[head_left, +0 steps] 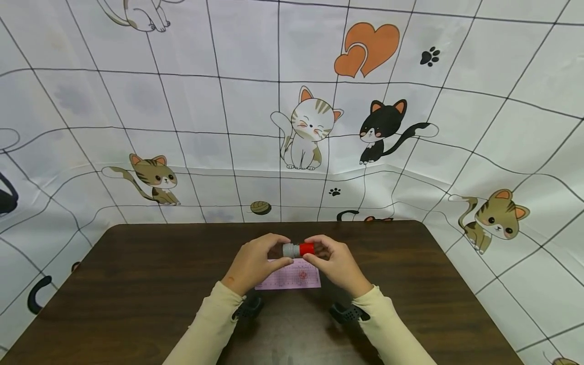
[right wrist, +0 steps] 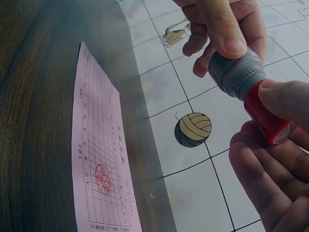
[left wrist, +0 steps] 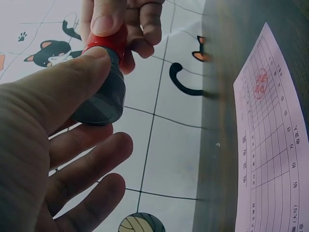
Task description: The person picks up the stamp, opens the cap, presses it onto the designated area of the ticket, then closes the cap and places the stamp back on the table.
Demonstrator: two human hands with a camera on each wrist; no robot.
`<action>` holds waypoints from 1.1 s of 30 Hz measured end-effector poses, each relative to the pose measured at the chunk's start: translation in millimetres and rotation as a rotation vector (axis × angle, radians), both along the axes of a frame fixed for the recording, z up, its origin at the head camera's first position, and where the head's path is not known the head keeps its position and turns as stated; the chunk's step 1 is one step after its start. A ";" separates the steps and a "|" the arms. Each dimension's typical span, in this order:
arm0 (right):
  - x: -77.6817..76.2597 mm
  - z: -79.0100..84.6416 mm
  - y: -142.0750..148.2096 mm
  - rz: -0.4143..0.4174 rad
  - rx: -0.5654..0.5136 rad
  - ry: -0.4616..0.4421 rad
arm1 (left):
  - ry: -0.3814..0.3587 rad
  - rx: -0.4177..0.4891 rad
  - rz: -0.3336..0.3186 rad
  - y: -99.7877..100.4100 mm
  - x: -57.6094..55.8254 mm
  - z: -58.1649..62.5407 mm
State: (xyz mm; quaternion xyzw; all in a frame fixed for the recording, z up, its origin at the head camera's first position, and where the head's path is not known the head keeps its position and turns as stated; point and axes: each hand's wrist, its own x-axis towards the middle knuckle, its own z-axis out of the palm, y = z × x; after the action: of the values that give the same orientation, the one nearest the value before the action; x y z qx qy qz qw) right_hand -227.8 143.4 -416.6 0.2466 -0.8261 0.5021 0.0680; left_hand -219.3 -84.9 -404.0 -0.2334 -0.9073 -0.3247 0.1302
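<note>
Between both hands, just above a pink printed slip (head_left: 285, 278), a small round stamp (head_left: 290, 250) lies nearly level. My left hand (head_left: 257, 262) pinches its grey end between thumb and fingers. The red cap part (head_left: 306, 248) is pinched by my right hand (head_left: 338, 262). In the left wrist view the grey part (left wrist: 102, 102) flares toward its end, and the other fingers spread below it. From the right wrist view, grey and red parts (right wrist: 258, 107) join with no gap that I can see. A round red imprint (right wrist: 103, 179) marks the slip.
The slip lies flat on a dark brown wooden table (head_left: 150, 284). Behind and beside the table hangs a white cloth (head_left: 246, 106) with black grid lines and printed cats. Dark wrist devices (head_left: 349, 312) sit under both cream sleeves (head_left: 207, 322).
</note>
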 end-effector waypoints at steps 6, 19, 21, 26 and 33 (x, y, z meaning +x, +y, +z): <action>-1.1 -0.3 0.2 0.053 0.036 0.059 | 0.037 -0.012 -0.044 -0.4 -0.7 2.0; -2.3 -0.7 1.3 0.094 0.093 0.165 | 0.150 -0.052 -0.098 -3.3 -2.1 1.3; -2.3 -1.2 1.1 0.078 0.095 0.162 | 0.147 -0.063 -0.074 -2.6 -2.2 1.6; -1.4 -3.8 0.5 0.054 0.112 0.157 | 0.145 -0.103 -0.024 -0.8 -2.6 0.0; -2.1 -6.2 2.5 0.092 0.168 0.145 | 0.180 -0.134 -0.118 -3.4 -2.9 -0.4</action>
State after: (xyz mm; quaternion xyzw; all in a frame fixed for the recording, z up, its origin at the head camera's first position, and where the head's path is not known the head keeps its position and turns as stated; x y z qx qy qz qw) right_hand -229.9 145.9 -422.8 0.3247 -0.8461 0.4144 0.0837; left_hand -222.2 -88.2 -404.4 -0.3227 -0.8962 -0.2483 0.1761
